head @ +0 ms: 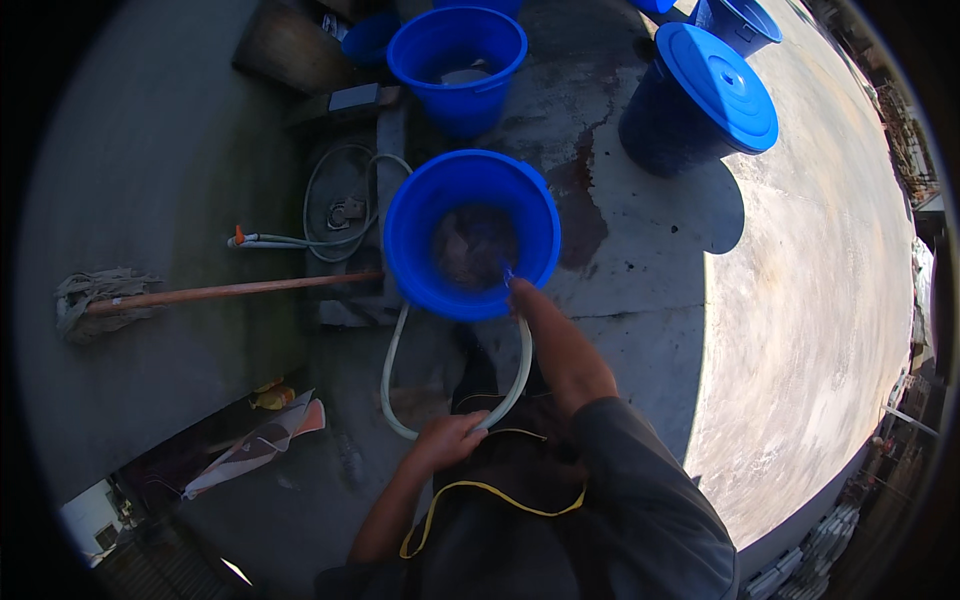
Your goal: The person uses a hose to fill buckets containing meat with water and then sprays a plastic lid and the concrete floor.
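Observation:
A pale flexible hose (388, 375) loops in front of my body. My left hand (448, 441) is closed around its lower bend, near my waist. Close to the hose's end, my right hand (525, 301) grips it at the near right rim of a blue plastic tub (472, 161). Water (507, 271) comes from the hose end into the tub. At the bottom of the tub lies a murky, brownish-grey content (476, 247), too dark to make out. The fingers of my right hand are partly hidden by the hand itself.
Another blue tub (457, 34) stands beyond, and a lidded blue bin (712, 90) is at upper right. On the left, a mop (225, 294) leans across a low concrete kerb (390, 135), near coiled hose (306, 202) and a pipe with an orange-handled tap (239, 235). Wet concrete (574, 217) lies right of the tub.

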`<state>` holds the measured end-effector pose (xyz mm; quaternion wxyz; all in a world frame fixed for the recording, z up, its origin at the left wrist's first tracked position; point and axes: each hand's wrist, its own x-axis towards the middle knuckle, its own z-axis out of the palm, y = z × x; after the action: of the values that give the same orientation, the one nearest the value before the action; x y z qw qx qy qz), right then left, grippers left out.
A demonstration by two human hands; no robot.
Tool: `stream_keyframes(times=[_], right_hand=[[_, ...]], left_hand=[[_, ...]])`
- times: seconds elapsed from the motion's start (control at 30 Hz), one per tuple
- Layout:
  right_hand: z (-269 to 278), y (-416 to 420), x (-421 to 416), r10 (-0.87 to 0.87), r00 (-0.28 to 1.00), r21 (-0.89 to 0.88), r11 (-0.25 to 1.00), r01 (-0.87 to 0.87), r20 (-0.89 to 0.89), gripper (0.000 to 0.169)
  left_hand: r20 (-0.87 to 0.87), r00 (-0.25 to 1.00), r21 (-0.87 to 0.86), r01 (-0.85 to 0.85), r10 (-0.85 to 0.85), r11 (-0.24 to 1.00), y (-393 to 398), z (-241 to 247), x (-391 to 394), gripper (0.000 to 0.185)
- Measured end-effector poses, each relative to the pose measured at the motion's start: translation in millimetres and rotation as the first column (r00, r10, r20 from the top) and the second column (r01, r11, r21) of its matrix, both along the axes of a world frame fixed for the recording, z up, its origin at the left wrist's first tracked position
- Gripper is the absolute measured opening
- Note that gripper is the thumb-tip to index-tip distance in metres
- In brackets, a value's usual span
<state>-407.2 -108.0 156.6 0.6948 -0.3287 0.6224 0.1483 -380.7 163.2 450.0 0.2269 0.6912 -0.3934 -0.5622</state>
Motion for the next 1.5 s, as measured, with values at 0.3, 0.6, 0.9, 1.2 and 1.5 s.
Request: stream_keyframes(times=[0.3, 0.6, 0.9, 1.2, 1.5], right_hand=[[-0.5, -51.8, -63.5, -0.511, 0.851, -0.068, 0.860, 0.506, -0.121, 0.036], [41.5, -88.5, -149.5, -0.549, 0.829, -0.065, 0.836, 0.545, -0.108, 0.041], [25.9, -95.7, -186.1, -0.636, 0.757, -0.055, 0.770, 0.636, -0.146, 0.035], [8.7, -92.9, -205.7, -0.657, 0.738, -0.135, 0.754, 0.643, -0.152, 0.041], [12.2, -98.9, -239.5, -0.559, 0.798, -0.208, 0.828, 0.521, -0.227, 0.036]], left_hand=[[0.081, 0.991, -0.117, 0.113, -0.103, 0.987, -25.8, -21.7, -2.5, 0.038], [0.095, 0.949, -0.089, 0.309, -0.300, 0.947, -75.1, -25.2, -25.3, 0.038], [0.122, 0.927, -0.003, 0.358, -0.355, 0.934, -95.2, -14.6, -41.4, 0.038], [0.110, 0.934, -0.003, 0.343, -0.340, 0.939, -94.0, -23.6, -50.8, 0.033], [0.065, 0.918, -0.072, 0.396, -0.391, 0.916, -108.2, -31.7, -59.0, 0.028]])
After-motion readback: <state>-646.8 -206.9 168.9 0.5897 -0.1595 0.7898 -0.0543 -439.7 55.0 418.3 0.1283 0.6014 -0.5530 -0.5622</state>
